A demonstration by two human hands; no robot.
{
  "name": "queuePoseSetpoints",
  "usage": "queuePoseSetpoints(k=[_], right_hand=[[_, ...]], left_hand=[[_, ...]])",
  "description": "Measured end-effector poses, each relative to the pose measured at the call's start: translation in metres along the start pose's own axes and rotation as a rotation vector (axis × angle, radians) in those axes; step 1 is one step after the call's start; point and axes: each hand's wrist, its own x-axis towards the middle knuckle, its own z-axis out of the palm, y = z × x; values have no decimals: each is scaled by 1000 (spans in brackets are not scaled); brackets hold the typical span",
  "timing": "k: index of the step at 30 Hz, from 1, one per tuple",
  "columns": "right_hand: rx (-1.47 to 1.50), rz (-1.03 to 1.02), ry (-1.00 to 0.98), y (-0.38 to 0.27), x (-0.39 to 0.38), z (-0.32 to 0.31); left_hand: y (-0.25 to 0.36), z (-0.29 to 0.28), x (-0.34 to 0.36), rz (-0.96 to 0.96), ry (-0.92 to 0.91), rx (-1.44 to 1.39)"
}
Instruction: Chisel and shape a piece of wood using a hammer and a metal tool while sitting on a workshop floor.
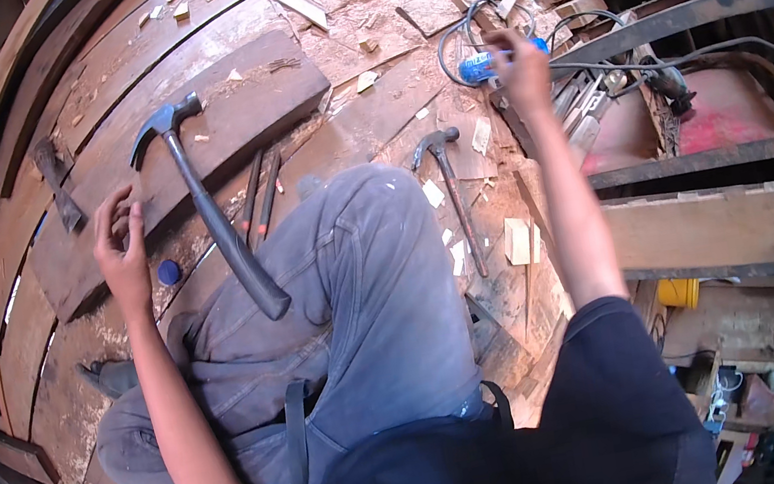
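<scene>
At the upper right, my right hand (pixel 522 69) closes round a blue cylindrical bottle (pixel 478 67), which shows on both sides of the fingers. My left hand (pixel 119 239) is raised at the left with curled fingers, the thumb apart and nothing visible between them. It is just above the near edge of a thick wooden plank (pixel 225 116). A large claw hammer (pixel 202 190) rests with its head on that plank and its dark handle slanting toward my leg. Below my left hand lies a round blue cap (pixel 169 271).
A smaller hammer (pixel 453 191) lies right of my knee among wood chips. Two thin dark rods (pixel 258 196) lie between plank and leg. Cables (pixel 451 39) loop near the bottle. At right stand a wooden frame with a drawer (pixel 697 218) and a yellow container (pixel 679 293).
</scene>
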Motion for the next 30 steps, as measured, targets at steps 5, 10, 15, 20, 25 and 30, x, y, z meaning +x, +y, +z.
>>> queuePoseSetpoints(k=[5, 10, 15, 20, 25, 30], right_hand=[[-642, -62, -97, 77, 60, -68], [-771, 42, -280, 102, 81, -58], [-816, 52, -271, 124, 89, -43], [-611, -86, -222, 63, 86, -16], [-44, -254, -321, -26, 75, 54], [56, -308, -513, -138, 42, 125]], left_hand=[[-30, -2, -3, -21, -7, 57], [-31, -4, -4, 3, -30, 144], [-29, -3, -3, 26, -24, 171], [-32, 0, -3, 19, -18, 135], [-30, 3, -5, 12, 4, 133], [-33, -2, -7, 18, 40, 144]])
